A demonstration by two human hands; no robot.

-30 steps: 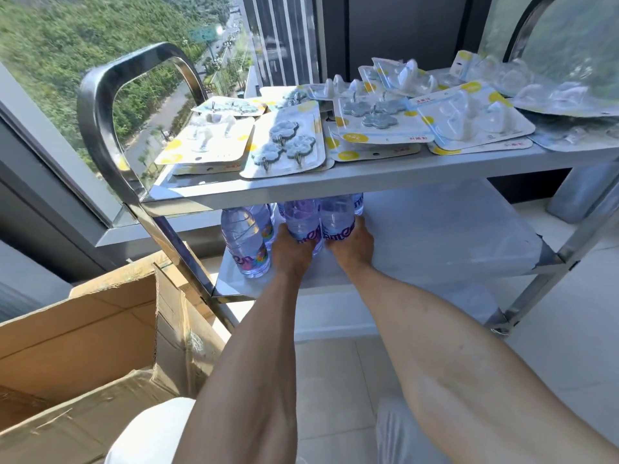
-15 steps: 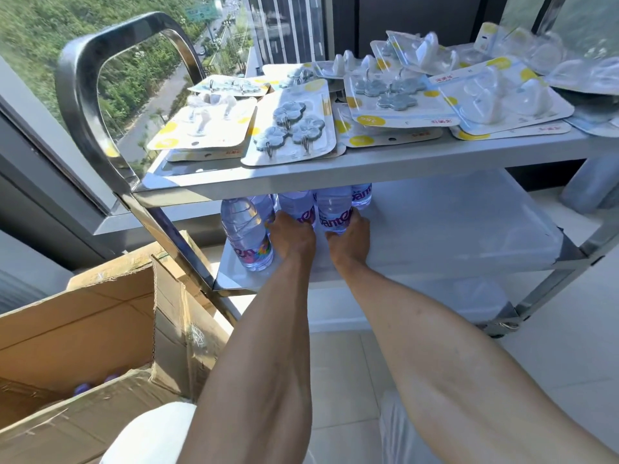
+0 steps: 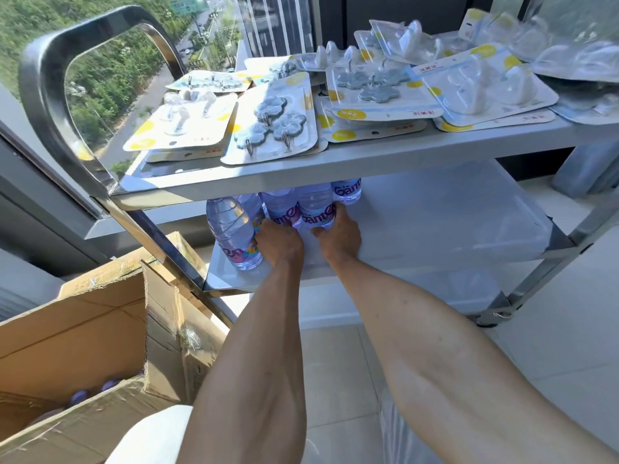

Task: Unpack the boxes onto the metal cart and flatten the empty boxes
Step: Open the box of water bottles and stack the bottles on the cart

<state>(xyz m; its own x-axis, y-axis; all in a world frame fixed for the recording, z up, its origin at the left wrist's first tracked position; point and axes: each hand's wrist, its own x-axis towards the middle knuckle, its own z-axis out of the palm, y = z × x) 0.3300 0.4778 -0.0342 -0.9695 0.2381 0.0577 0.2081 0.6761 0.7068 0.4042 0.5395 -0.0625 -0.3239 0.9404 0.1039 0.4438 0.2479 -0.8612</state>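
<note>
**Both hands on water bottles at the cart's middle shelf**

The metal cart (image 3: 335,169) fills most of the view, its curved steel handle (image 3: 43,78) rising to the left of the fingers and its top shelf directly above them; the middle shelf (image 3: 435,222) stretches away to the right of the fingers, bare along that side; the open cardboard box (image 3: 83,336) sits on the floor below and to the left of the fingers, just beside the cart's leg, with purple bottle caps (image 3: 109,385) showing inside it; blister packs of wall hooks (image 3: 271,123) lie overlapping across the top shelf, above the fingers; a cluster of water bottles (image 3: 231,229) stands upright at the left end of the middle shelf, some touching the fingers and one just to their left; the left hand (image 3: 279,242) has its fingers curled round the base of a purple-labelled bottle (image 3: 284,209), gripping it; the right hand (image 3: 338,234) presses against the neighbouring bottle (image 3: 316,209), fingers wrapped round its lower part, though how fully they close behind it cannot be told; the two hands sit side by side, nearly touching, with both bare forearms reaching in from the lower edge.
</note>
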